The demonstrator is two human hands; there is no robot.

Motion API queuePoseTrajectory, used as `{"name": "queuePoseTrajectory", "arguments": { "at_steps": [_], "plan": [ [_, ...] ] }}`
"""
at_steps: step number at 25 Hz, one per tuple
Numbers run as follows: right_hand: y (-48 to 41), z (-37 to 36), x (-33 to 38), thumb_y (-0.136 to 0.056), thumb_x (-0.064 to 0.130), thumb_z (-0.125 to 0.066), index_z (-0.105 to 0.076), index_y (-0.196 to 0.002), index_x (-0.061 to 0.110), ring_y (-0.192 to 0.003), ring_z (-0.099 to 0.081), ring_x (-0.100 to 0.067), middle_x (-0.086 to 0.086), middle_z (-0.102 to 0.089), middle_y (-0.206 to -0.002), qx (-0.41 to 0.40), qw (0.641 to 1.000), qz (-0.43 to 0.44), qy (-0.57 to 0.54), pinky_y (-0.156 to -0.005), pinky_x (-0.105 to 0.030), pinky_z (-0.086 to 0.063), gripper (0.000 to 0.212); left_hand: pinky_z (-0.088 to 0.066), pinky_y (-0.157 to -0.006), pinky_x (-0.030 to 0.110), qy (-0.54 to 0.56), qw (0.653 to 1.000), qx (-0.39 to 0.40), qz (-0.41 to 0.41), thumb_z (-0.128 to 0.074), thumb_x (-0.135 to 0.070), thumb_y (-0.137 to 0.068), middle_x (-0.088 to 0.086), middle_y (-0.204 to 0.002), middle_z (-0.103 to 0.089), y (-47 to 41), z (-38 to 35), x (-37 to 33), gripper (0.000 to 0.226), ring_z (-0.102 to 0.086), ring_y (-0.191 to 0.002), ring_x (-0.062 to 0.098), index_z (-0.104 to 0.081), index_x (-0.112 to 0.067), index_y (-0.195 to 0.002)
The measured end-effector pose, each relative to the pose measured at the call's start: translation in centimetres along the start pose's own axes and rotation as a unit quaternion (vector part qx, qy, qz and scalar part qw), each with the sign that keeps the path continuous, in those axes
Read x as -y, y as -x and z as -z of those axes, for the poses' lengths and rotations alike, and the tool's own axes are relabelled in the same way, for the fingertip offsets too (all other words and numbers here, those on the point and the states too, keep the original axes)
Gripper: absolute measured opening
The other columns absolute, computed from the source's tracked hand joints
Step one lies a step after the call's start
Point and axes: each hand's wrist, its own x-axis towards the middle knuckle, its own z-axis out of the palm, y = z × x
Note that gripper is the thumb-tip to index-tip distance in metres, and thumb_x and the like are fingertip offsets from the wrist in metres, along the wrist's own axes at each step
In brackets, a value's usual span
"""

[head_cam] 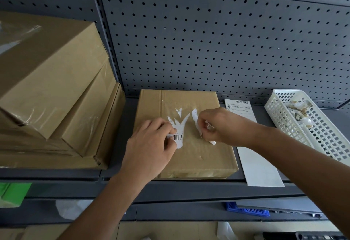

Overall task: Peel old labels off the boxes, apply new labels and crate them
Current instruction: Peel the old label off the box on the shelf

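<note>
Both hands, left (pixel 151 146) and right (pixel 217 124), pinch torn label (pixel 179 137) atop box (pixel 200 156).

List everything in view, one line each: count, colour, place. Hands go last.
box: one, brown, flat on the shelf, centre
old label: one, white, torn, partly stuck to the box top
torn strip: one, white, above the box top
stacked boxes: several, brown, left end of the shelf
label sheet: one, white, right of the box
basket: one, white, far right, holding crumpled scraps
pegboard: one, grey, behind the shelf
shelf: one, grey, under everything
left hand: one, pinches the old label
right hand: one, pinches the torn strip
</note>
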Motion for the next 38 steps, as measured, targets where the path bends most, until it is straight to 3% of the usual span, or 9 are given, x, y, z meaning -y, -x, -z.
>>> {"name": "queuePoseTrajectory", "arguments": {
  "at_steps": [3, 6, 9, 13, 18, 23, 30, 34, 38],
  "plan": [
    [0.3, 0.3, -0.3, -0.087, 0.014, -0.065, -0.066, -0.084, 0.019, -0.076, -0.061, -0.006, 0.012, -0.066, -0.079, 0.009, 1.0, -0.001, -0.015, -0.068, -0.022, -0.051, 0.006, -0.035, -0.064, 0.02, 0.001, 1.0, 0.001, 0.001, -0.046, -0.04, -0.09, -0.023, -0.111, -0.053, 0.0, 0.0, 0.0, 0.023, -0.048, -0.106, 0.003, -0.062, -0.036, -0.106],
    [0.5, 0.2, -0.3, -0.088, 0.019, -0.065, -0.067, -0.091, 0.019, -0.08, -0.057, -0.006, 0.011, -0.063, -0.086, 0.02, 0.998, 0.031, 0.041, -0.073, -0.028, -0.051, 0.004, -0.036, -0.064, 0.019, -0.001, 1.0, 0.004, 0.002, -0.044, -0.04, -0.09, -0.023, -0.112, -0.053, 0.1, 0.0, 0.0, 0.024, -0.048, -0.107, 0.002, -0.062, -0.036, -0.106],
    [0.4, 0.0, 0.2, -0.09, 0.018, -0.058, -0.064, -0.09, 0.017, -0.081, -0.055, -0.012, 0.009, -0.059, -0.09, 0.021, 0.993, 0.056, 0.098, -0.073, -0.033, -0.051, 0.006, -0.035, -0.065, 0.019, -0.005, 1.0, 0.006, 0.005, -0.044, -0.04, -0.09, -0.023, -0.113, -0.053, 0.0, 0.0, -0.1, 0.024, -0.047, -0.107, 0.002, -0.061, -0.036, -0.107],
    [0.2, -0.4, 0.7, -0.09, 0.013, -0.051, -0.059, -0.088, 0.011, -0.077, -0.054, -0.02, 0.001, -0.057, -0.088, 0.014, 0.984, 0.086, 0.153, -0.068, -0.026, -0.044, 0.008, -0.038, -0.067, 0.019, -0.005, 1.0, 0.008, 0.003, -0.043, -0.041, -0.091, -0.023, -0.115, -0.053, 0.0, 0.0, 0.0, 0.025, -0.047, -0.108, 0.002, -0.061, -0.036, -0.108],
    [0.1, -0.5, -0.1, -0.083, 0.005, -0.059, -0.058, -0.081, 0.012, -0.074, -0.057, -0.016, 0.004, -0.059, -0.081, -0.001, 0.997, 0.044, 0.056, -0.066, -0.027, -0.047, 0.007, -0.039, -0.067, 0.019, 0.004, 1.0, 0.004, -0.001, -0.044, -0.04, -0.091, -0.023, -0.113, -0.054, 0.0, 0.0, 0.0, 0.024, -0.048, -0.106, 0.002, -0.062, -0.035, -0.107],
    [0.4, -0.7, -0.9, -0.087, 0.007, -0.063, -0.062, -0.081, 0.018, -0.074, -0.06, -0.008, 0.009, -0.065, -0.079, -0.051, 0.997, 0.02, -0.058, -0.066, -0.015, -0.046, 0.012, -0.031, -0.063, 0.015, 0.001, 1.0, 0.004, 0.002, -0.045, -0.04, -0.09, -0.023, -0.114, -0.054, 0.1, 0.1, 0.0, 0.024, -0.048, -0.106, 0.001, -0.062, -0.034, -0.106],
    [0.5, -1.0, -1.6, -0.085, 0.015, -0.072, -0.068, -0.093, 0.019, -0.076, -0.054, -0.002, 0.017, -0.055, -0.078, -0.049, 0.997, 0.06, -0.015, -0.07, -0.01, -0.04, 0.01, -0.034, -0.065, 0.017, 0.004, 1.0, 0.005, 0.003, -0.044, -0.041, -0.09, -0.023, -0.113, -0.054, 0.1, 0.1, -0.1, 0.025, -0.048, -0.105, 0.001, -0.062, -0.035, -0.107],
    [0.1, -1.3, -1.4, -0.088, 0.009, -0.063, -0.064, -0.084, 0.019, -0.075, -0.055, -0.005, 0.015, -0.055, -0.084, -0.062, 0.997, 0.043, -0.005, -0.068, -0.014, -0.041, 0.011, -0.037, -0.065, 0.018, 0.009, 1.0, 0.006, 0.0, -0.044, -0.041, -0.09, -0.023, -0.113, -0.054, 0.0, 0.1, -0.1, 0.025, -0.048, -0.106, 0.002, -0.062, -0.034, -0.107],
    [-0.6, -0.9, -1.3, -0.094, 0.009, -0.057, -0.059, -0.088, 0.014, -0.076, -0.056, -0.001, 0.01, -0.06, -0.08, -0.123, 0.991, -0.013, -0.055, -0.065, -0.011, -0.038, 0.008, -0.037, -0.065, 0.017, 0.01, 1.0, 0.006, 0.0, -0.045, -0.041, -0.091, -0.023, -0.114, -0.054, 0.0, 0.0, 0.0, 0.025, -0.048, -0.105, 0.001, -0.062, -0.035, -0.107]
  ]
}}
